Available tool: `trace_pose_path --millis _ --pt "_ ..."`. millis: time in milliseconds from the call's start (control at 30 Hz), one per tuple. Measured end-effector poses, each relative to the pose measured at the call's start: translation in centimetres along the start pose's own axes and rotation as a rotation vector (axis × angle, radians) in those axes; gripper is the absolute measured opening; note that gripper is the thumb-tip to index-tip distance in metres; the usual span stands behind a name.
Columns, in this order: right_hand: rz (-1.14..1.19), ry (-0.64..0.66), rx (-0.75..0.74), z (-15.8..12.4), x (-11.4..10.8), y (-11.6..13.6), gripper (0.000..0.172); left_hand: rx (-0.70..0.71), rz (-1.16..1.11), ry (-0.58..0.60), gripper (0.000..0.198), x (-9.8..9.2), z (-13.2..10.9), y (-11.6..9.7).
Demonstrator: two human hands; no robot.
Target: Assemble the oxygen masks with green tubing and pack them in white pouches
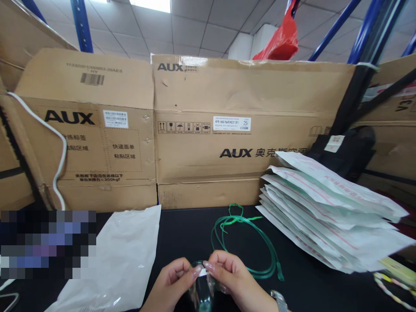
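Observation:
Both my hands are together at the bottom centre of the head view, thumbs and forefingers pinched. My left hand (177, 279) grips the left side of a clear plastic mask (204, 288) near a small white strip. Opposite it, my right hand (227, 273) pinches the mask's right side; a metal watch is on that wrist. The mask's lower part shows a green tint and runs out of view. Behind my right hand a coil of green tubing (271, 247) lies on the black table (182, 229), with a bright green tie (235, 221) around its top.
At the left lies a white plastic bag (126, 255), beside a pixelated patch. A stack of white packets (325, 216) leans at the right, near a black bag (344, 151). Cardboard boxes (208, 169) wall off the back. A white cable (61, 160) hangs at the left.

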State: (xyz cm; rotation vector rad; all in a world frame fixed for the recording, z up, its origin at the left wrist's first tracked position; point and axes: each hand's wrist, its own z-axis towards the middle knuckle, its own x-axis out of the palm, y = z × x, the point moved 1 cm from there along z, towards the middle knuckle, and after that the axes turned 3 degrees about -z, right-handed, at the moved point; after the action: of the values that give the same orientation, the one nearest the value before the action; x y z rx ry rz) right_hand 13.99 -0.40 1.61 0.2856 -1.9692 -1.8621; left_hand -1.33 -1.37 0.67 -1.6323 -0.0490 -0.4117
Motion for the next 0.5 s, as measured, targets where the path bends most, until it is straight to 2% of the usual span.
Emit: trace_pose_path --millis 167,367,500 --pt "-0.055 0.022 0.005 -0.02 -0.05 0.08 0.038 0.004 0.023 0.08 0.034 0.01 -0.09 -0.05" --pt "-0.096 -0.054 0.025 0.15 0.05 0.18 0.041 0.039 0.113 0.168 0.033 -0.33 0.0 -0.12" --pt "-0.069 -0.059 0.024 0.19 0.09 -0.07 0.044 0.029 0.161 0.187 0.036 -0.45 -0.01 0.01"
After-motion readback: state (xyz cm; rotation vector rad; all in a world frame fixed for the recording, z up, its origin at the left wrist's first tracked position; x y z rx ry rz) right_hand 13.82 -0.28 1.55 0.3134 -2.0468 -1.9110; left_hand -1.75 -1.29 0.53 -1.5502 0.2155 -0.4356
